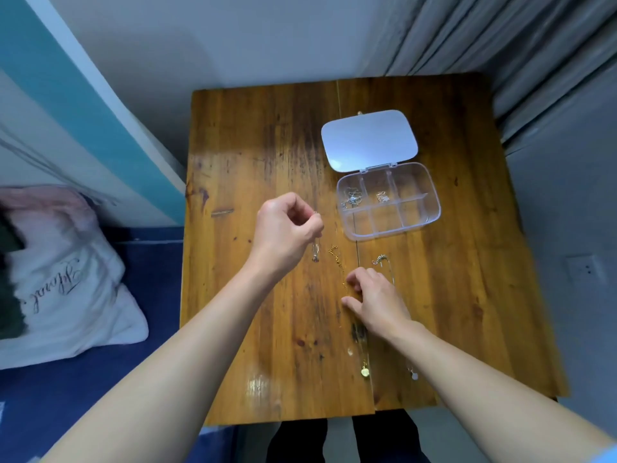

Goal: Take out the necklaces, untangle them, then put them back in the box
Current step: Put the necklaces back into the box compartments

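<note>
A clear plastic compartment box (422,219) lies open on the wooden table, its lid (369,138) flat behind it. Two small silver tangles sit in its back compartments (352,198). My left hand (287,228) is raised above the table, fingers pinched on a thin silver necklace (315,253) that dangles down. My right hand (374,300) rests on the table, fingertips on a gold necklace (338,260) whose heart pendant (365,371) lies near the front. A second silver necklace (380,260) lies to the right, partly under my hand, with its pendant (414,375) near my forearm.
The wooden table (260,145) is small, with walls and a grey curtain (500,38) close behind and to the right. A bed with a white pillow (66,282) lies at the left. A wall socket (584,269) is at the right.
</note>
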